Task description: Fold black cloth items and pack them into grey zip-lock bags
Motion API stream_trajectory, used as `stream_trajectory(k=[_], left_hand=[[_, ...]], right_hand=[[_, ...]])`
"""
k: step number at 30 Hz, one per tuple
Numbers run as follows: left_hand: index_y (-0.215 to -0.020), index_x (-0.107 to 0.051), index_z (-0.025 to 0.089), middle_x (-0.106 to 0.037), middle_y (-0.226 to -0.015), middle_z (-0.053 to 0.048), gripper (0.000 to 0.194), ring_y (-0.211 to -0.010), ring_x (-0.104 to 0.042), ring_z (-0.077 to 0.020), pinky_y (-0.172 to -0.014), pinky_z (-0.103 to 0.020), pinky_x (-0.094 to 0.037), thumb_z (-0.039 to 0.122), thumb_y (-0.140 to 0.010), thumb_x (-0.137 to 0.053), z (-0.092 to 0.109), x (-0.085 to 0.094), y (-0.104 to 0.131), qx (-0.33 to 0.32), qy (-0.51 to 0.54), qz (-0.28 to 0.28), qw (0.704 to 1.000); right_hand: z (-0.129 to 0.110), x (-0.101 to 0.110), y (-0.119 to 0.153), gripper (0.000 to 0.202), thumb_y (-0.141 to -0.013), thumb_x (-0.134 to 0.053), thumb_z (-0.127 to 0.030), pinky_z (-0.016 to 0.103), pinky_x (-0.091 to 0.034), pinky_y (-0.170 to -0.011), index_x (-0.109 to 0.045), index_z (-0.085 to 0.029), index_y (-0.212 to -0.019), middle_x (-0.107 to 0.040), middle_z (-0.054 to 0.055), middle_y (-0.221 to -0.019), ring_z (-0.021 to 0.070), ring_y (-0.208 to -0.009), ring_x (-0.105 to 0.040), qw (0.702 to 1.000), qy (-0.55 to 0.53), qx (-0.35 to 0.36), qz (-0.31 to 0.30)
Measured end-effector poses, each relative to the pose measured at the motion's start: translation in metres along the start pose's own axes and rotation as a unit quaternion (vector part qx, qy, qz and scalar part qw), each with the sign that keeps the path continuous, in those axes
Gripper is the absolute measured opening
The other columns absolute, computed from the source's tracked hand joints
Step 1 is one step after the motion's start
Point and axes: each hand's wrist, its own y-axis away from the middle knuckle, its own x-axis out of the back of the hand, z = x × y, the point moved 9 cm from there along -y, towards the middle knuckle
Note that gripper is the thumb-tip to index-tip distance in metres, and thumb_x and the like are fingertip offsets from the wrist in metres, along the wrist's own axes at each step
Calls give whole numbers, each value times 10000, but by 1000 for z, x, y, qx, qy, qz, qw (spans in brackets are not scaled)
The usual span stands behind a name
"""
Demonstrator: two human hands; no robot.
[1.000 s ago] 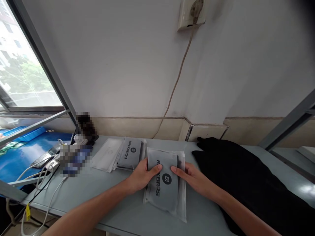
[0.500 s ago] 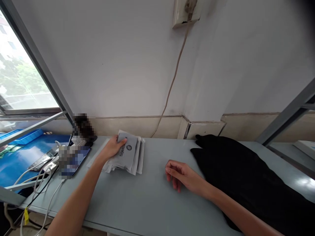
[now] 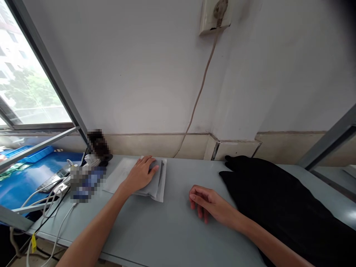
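Observation:
A small pile of pale, translucent plastic packets (image 3: 116, 176) lies flat on the grey table (image 3: 167, 233), left of centre. My left hand (image 3: 141, 172) rests on top of the pile with its fingers spread, hiding most of the upper packet. Right of the packets, my right hand (image 3: 204, 202) is at the tabletop with loosely curled fingers, thumb near the index finger; nothing shows in it. A black cloth (image 3: 280, 200) is spread beside my right hand and partly lies behind my right forearm.
White cables and a power strip (image 3: 62, 187) are at the left, beside a blurred phone (image 3: 89, 183). Metal frame bars slant at both sides. A blue tray (image 3: 39, 154) sits on a blue surface beyond the left bars. A cord (image 3: 204, 78) hangs from a wall socket (image 3: 214, 16).
My left hand has let go of the packets' edge and now lies flat over them; the packets have gone down flat. The view has shifted slightly. My right hand keeps its pose.

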Motion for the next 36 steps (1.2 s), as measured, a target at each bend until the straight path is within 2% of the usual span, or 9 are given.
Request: stream_trajectory(k=[2, 4, 6, 10, 13, 17, 21, 28, 36], left_hand=[[-1521, -477, 192, -369, -1661, -123, 606, -1537, -331, -349, -1269, -546, -241, 578, -1065, -381, -5, -9, 1, 21, -23, -27, 999], [-1561, -437, 186, -314, -1687, -131, 668, -1567, -256, -362, -1279, -551, -205, 611, -1046, -414, -7, -12, 2, 16, -35, -42, 998], [-1557, -459, 240, -328, -1687, -93, 614, -1575, -243, -340, -1282, -539, -199, 586, -1051, -432, -6, -11, 1, -8, -37, -47, 998], [-1477, -561, 362, -418, -1645, -9, 458, -1556, -308, -291, -1278, -554, -188, 512, -1086, -376, -4, -8, -2, -31, -23, -63, 997], [-1494, -542, 376, -405, -1651, 0, 490, -1572, -268, -296, -1269, -601, -161, 523, -1100, -291, -4, -11, -2, -21, -6, -97, 995], [-1538, -483, 355, -318, -1692, -27, 623, -1596, -174, -323, -1261, -640, -128, 648, -1070, -195, -1, -14, 2, -4, 18, -132, 991], [-1568, -423, 340, -266, -1711, -43, 691, -1599, -147, -344, -1265, -637, -119, 733, -1025, -259, 0, -17, 2, -13, 2, -116, 993], [-1655, -190, 396, -122, -1740, 12, 679, -1610, -50, -334, -1270, -619, -89, 696, -1047, -223, -6, -33, -3, -32, -38, -110, 993], [-1663, -152, 388, -71, -1743, 22, 693, -1609, -18, -338, -1275, -620, -73, 697, -1047, -227, -5, -40, 0, -44, -64, -87, 993]], right_hand=[[0, -1, 0, 488, -947, -591, -673, 227, -510, -474, -581, -194, -855, -642, 0, -819, 112, -597, -587, 1000, -1, -1, -2], [1, -1, 0, 490, -948, -590, -674, 225, -510, -476, -586, -193, -860, -645, 3, -825, 113, -604, -589, 1000, -3, -1, -6], [2, -2, 0, 495, -948, -586, -680, 225, -515, -481, -590, -192, -867, -648, 6, -834, 115, -614, -593, 1000, -4, 1, -9], [3, -2, -1, 507, -943, -584, -692, 224, -519, -481, -592, -191, -865, -644, 5, -834, 115, -617, -595, 1000, -7, 5, -12], [3, -2, -1, 518, -931, -593, -702, 222, -514, -474, -591, -190, -854, -642, 4, -827, 114, -612, -592, 1000, -8, 1, -11], [1, -2, -1, 525, -928, -589, -710, 225, -515, -479, -592, -190, -854, -645, 7, -828, 117, -618, -590, 1000, -2, -5, -8], [0, -2, -1, 529, -917, -595, -720, 229, -516, -480, -593, -193, -864, -645, 6, -828, 118, -616, -589, 1000, -2, -10, -9], [1, -4, 0, 524, -929, -584, -712, 226, -518, -493, -602, -192, -867, -649, 9, -834, 120, -632, -590, 1000, 2, -10, -18], [0, -4, 0, 548, -915, -577, -739, 230, -518, -498, -599, -194, -863, -646, 12, -838, 122, -634, -586, 1000, 8, -12, -21]])
